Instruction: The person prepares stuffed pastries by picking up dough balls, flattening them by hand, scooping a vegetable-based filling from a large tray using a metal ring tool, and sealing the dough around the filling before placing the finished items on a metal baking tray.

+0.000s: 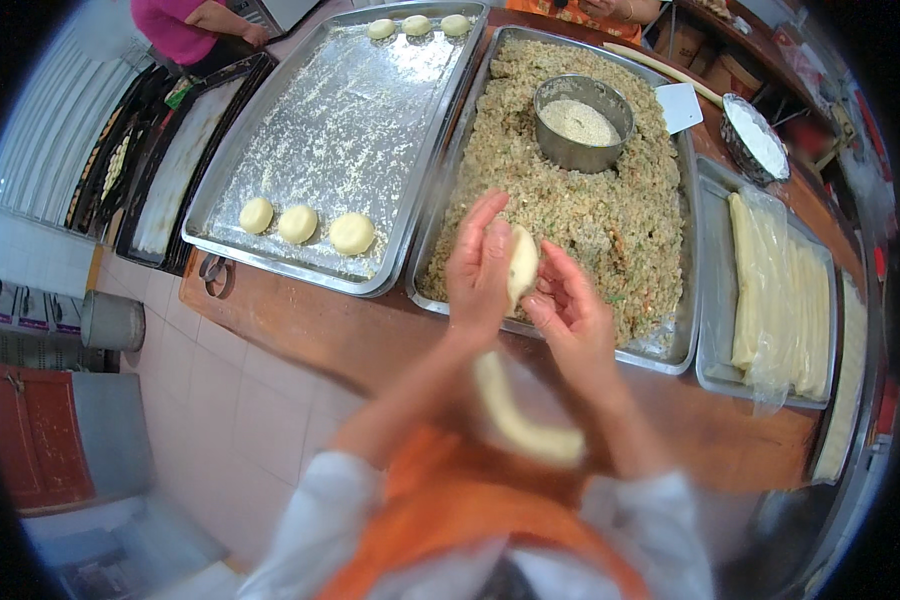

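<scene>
Your left hand (478, 268) cradles the pale dough piece (523, 262) over the near part of the crumbly mix (610, 230), fingers straight and close together along its left side; your right hand (574, 312) has its fingers curled and thumb drawn in at the lower right edge, though whether they pinch it I cannot tell. To shape it well, I'd let the left palm act as a steady cup, turn the piece in small steps and press evenly so no side thins out (the rounds (352, 234) on the white-dusted tray (340, 120) make a fair guide). Your left hand hides the palm side, so any seam there is out of sight. The dough rope (518, 424) below is blurred, perhaps lying at the table's (300, 325) edge.
</scene>
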Available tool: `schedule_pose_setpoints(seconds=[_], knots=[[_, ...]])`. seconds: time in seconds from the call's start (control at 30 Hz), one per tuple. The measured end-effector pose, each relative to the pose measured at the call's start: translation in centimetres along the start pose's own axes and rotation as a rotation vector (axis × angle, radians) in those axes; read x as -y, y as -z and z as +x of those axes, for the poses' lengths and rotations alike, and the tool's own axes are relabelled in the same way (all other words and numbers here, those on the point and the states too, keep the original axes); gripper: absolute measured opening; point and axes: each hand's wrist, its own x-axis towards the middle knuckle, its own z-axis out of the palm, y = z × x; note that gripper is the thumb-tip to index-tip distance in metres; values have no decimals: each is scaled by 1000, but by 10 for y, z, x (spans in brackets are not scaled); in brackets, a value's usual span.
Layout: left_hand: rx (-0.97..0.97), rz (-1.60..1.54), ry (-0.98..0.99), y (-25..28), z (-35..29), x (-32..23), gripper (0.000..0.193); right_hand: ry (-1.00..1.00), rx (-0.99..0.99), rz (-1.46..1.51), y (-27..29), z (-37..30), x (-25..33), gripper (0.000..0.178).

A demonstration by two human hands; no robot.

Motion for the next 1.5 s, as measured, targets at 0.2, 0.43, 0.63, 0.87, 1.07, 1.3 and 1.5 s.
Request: schedule_pose_setpoints(seconds=[0.2, 0.43, 0.63, 0.87, 1.07, 1.3, 1.5], knots=[[48, -200, 77, -2, -12, -12, 41, 483, -39, -573, -4, 1, 9, 30], [-71, -504, 176, -6, -8, -15, 26, 499, -45, -534, -7, 4, 15, 26], [-133, -379, 156, -4, -23, -4, 20, 614, -16, -589, -13, -4, 4, 24], [-30, -164, -309, -8, -21, -12, 26, 35, 17, 61, 2, -1, 13, 22], [-34, -376, -118, -10, -29, -15, 18, 468, -104, -641, -15, -16, 26, 25], [189, 298, -727, 10, -11, 7, 43, -329, -77, 468, 9, -2, 11, 18], [28, -718, 355, -3, -18, -11, 30, -57, -60, -21, 13, 11, 7, 33]])
